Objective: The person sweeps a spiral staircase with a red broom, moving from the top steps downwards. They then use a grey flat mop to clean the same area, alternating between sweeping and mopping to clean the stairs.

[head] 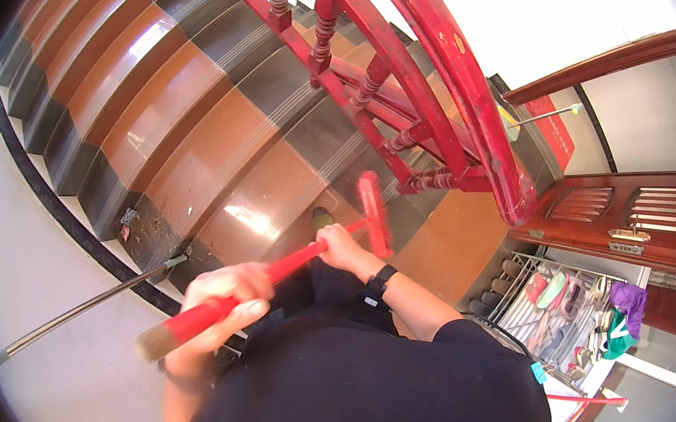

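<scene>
My left hand (229, 299) grips the red handle (297, 260) of a broom near its worn, bare end. Farther down the same handle, my right hand (343, 248) is closed around it, with a black band on that wrist. The red broom head (375, 215) is just beyond my right hand, over the tiled floor at the foot of the stairs; whether its bristles touch the floor I cannot tell. Part of a shoe (323, 217) shows beside my right hand. Dirt and scraps (149, 229) lie on a dark stair tread at the left.
A metal pole (92, 307) slants along the white wall at the left. Brown and dark tiled stairs (195, 136) rise to the upper left. A red wooden banister (457, 67) curves overhead. At right stand a shoe rack (553, 313) and a wooden door (629, 212).
</scene>
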Action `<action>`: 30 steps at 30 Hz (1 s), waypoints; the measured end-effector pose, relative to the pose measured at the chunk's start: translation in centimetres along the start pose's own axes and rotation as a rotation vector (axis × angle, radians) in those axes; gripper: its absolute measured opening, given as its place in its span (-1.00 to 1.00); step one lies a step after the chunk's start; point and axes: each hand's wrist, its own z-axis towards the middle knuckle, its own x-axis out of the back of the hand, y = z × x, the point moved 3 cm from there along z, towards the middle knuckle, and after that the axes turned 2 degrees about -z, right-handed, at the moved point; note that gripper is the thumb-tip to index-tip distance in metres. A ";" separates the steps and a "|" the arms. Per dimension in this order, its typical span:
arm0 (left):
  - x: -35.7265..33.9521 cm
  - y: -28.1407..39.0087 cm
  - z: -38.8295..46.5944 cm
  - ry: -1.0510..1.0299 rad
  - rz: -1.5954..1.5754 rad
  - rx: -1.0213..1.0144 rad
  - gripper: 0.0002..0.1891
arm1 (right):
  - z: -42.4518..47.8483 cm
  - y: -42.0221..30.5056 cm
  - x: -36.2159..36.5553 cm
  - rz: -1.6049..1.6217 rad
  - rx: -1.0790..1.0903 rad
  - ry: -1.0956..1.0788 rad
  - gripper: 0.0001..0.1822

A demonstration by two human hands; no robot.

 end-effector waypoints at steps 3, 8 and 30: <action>-1.3 -3.6 0.6 -0.050 -0.082 0.086 -0.83 | -2.0 1.9 0.7 0.048 -0.090 0.060 -0.76; -3.5 -7.4 1.5 -0.081 -0.037 -0.037 -0.82 | -3.4 2.9 0.6 0.131 -0.185 0.156 -0.76; 1.3 -20.6 4.9 0.348 0.046 0.073 -0.81 | 4.9 18.0 -6.8 -0.030 -0.243 0.106 -0.76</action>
